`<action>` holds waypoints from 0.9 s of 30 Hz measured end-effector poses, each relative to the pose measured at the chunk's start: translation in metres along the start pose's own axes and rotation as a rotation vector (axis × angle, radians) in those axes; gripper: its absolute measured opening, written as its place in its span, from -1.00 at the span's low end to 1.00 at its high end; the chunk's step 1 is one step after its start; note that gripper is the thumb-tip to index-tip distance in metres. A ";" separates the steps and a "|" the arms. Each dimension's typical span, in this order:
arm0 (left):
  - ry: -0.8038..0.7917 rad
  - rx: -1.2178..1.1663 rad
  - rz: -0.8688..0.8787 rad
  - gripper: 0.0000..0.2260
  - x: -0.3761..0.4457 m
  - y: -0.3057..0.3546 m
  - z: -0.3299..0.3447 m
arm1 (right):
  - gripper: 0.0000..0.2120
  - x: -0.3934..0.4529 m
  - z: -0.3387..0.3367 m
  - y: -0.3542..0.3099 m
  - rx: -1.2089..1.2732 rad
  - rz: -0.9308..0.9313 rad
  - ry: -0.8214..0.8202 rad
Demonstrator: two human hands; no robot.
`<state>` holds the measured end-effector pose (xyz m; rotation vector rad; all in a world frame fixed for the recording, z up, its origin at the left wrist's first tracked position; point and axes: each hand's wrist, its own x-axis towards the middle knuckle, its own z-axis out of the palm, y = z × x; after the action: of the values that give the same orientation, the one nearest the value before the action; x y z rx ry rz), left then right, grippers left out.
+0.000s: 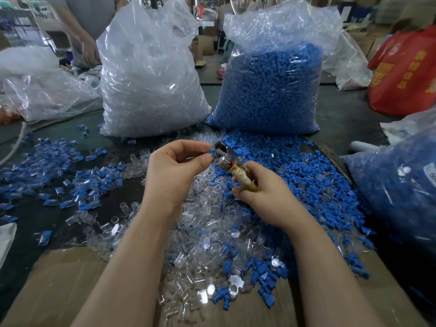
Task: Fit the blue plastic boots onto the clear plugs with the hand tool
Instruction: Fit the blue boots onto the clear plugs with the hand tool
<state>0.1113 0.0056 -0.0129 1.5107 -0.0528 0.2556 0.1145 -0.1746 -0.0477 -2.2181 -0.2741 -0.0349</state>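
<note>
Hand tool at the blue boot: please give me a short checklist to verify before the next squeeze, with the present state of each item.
1. Right hand grips the handle of the hand tool: ok.
2. Left hand pinches a blue boot at the tool's metal head: ok.
3. Boot seated straight in the head: cannot tell, the fingers and the metal hide it.
4. Clear plug already inside the boot: cannot tell.
5. Left fingertips away from the metal head: not ok, the thumb lies right against it.
6. More parts close by: ok, loose clear plugs and loose blue boots lie beneath both hands.
</note>
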 end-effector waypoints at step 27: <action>-0.044 -0.032 -0.060 -0.84 0.002 -0.004 -0.004 | -0.83 -0.003 0.002 -0.005 -0.197 -0.006 0.046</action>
<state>0.1139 0.0095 -0.0164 1.4837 -0.0462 0.1732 0.1101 -0.1701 -0.0455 -2.4091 -0.2613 -0.1209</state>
